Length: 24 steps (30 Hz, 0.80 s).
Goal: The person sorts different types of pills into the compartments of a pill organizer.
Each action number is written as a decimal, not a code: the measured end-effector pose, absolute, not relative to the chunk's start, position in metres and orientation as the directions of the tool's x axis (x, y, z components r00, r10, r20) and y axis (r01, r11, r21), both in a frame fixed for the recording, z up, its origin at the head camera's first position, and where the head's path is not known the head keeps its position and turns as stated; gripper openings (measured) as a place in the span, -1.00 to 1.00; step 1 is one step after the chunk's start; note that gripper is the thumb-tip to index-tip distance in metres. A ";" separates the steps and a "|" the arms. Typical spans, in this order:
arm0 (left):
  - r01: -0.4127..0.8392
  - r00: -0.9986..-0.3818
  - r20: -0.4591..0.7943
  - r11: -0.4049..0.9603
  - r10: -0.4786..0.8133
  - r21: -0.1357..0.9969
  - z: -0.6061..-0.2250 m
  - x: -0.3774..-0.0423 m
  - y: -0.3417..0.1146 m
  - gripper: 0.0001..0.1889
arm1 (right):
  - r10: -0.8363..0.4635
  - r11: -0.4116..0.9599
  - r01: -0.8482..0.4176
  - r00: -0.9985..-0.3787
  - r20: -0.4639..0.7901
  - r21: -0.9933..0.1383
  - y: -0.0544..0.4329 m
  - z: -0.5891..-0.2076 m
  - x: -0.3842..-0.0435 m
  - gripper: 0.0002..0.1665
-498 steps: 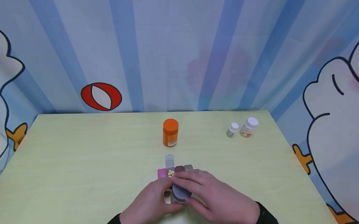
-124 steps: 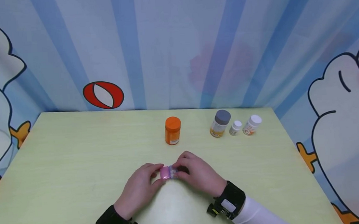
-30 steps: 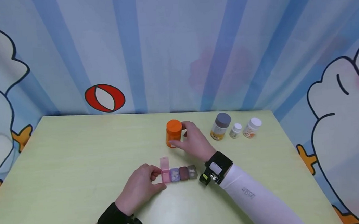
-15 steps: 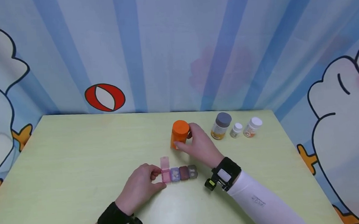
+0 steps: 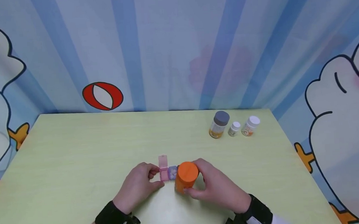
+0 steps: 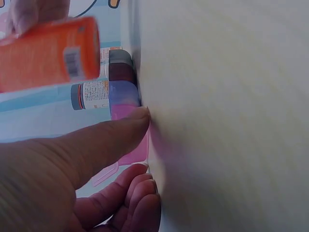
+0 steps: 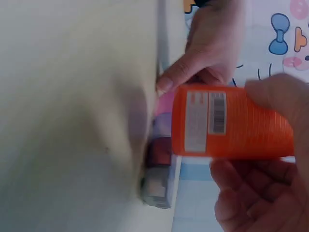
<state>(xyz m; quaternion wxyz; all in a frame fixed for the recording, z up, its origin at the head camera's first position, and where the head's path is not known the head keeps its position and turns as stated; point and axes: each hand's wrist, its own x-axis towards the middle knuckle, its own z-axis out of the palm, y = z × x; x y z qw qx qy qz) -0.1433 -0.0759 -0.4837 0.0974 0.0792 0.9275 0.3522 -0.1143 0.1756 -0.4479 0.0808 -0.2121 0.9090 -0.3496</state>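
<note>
My right hand grips an orange pill bottle with its orange cap on, thumb on the near side and fingers behind. The right wrist view shows the bottle raised off the table, its barcode label facing the camera. Beside it my left hand holds the pink end of a small pill organizer between thumb and fingers. That pink compartment's lid stands open toward the back. The purple compartment is closed; in the head view the bottle hides the dark red and grey ones, which show in the right wrist view.
At the back right of the pale table stand a grey-capped bottle, a tiny white-capped bottle and a white bottle. A blue striped curtain closes off the back.
The grey-capped bottle went from my hands to the back right, and the pink lid was opened. My right hand took the orange bottle from the back and brought it over the organizer's right part.
</note>
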 end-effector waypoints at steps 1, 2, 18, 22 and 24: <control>0.076 -0.968 -0.127 0.740 0.214 0.668 -0.484 -0.143 -0.076 -0.59 | -0.465 0.666 -0.339 -0.885 -0.014 -0.664 0.175 -0.450 -0.111 -0.32; 0.074 -0.969 -0.129 0.742 0.213 0.667 -0.484 -0.143 -0.076 -0.59 | -0.487 0.671 -0.354 -0.873 -0.028 -0.652 0.174 -0.453 -0.108 -0.32; 0.122 -0.963 -0.127 0.805 0.238 0.580 -0.462 -0.139 -0.083 -0.39 | -0.556 0.712 -0.424 -0.827 -0.081 -0.560 0.176 -0.442 -0.104 -0.08; 0.254 -0.914 -0.093 0.734 0.396 0.631 -0.457 -0.133 -0.080 -0.27 | -0.561 0.695 -0.461 -0.828 -0.016 -0.552 0.176 -0.431 -0.103 -0.04; 0.337 -0.864 -0.057 0.659 0.500 0.672 -0.457 -0.128 -0.076 -0.19 | -0.583 0.669 -0.494 -0.812 0.021 -0.555 0.175 -0.427 -0.102 -0.07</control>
